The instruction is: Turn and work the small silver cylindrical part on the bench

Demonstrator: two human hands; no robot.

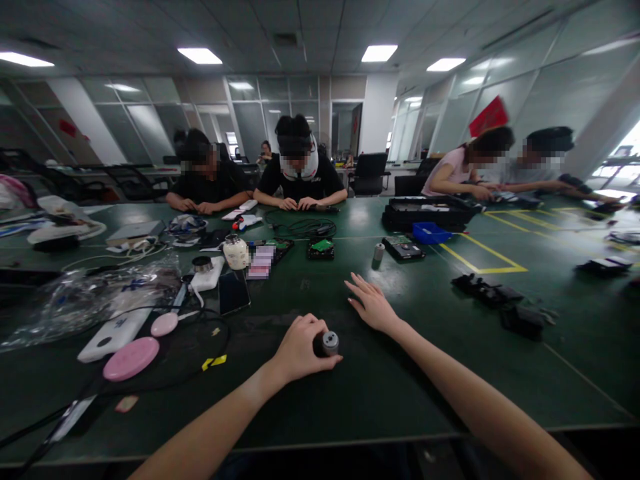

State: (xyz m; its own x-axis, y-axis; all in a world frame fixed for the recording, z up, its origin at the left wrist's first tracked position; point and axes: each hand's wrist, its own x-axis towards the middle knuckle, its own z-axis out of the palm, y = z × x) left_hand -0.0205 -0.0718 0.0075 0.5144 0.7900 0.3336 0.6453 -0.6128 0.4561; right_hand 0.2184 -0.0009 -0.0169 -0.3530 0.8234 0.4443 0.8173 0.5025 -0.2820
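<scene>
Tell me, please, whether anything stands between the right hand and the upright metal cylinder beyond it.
Nothing visible does: green tabletop shows between the right hand and the upright metal cylinder, and the flat device lies to the right, outside that gap.

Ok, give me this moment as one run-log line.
left grip: around grey cylinder | right grip: open, fingers extended, nearest second cylinder | second cylinder: upright on green table

Green tabletop (380,407), left side: large pink oval disc (131,359), smaller pink disc (164,325) just beyond; clear plastic wrapping (117,290) crumpled farther back. Black smartphone (234,293) lies flat near upright cream jar (235,253). Far right: blue tray (431,233) just before black case (427,212); yellow tape outline (503,271) nearby.
</scene>
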